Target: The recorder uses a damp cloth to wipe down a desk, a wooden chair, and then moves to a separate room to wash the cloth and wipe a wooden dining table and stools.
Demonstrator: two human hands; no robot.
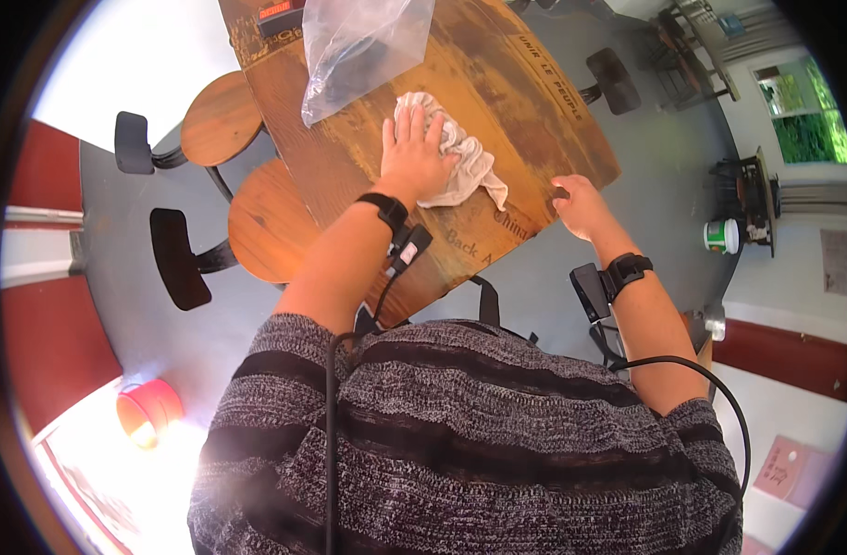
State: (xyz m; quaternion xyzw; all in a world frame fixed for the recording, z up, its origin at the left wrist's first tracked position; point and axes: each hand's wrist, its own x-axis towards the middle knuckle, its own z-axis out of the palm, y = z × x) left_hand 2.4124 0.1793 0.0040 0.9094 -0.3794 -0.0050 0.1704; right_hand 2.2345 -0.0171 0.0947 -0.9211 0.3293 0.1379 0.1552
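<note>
A crumpled whitish cloth [468, 163] lies on a wooden table [368, 173] that bears printed lettering. My left hand [414, 154] rests flat on the cloth's left part, palm down, its fingers a little spread. At the table's right edge, near the front corner, is my right hand [577, 202], with its fingers bent and thumb apart; it holds nothing that I can see. A clear plastic bag [361, 55] lies on the table beyond my left hand. Both wrists wear black straps with small devices and cables.
A dark box with a red top [281, 19] sits at the table's far left. Chairs with round wooden seats [218, 118] and black backrests stand along the left side; another black backrest [613, 80] is at the right. A red bucket [149, 413] and a green-and-white tub [721, 236] are farther off.
</note>
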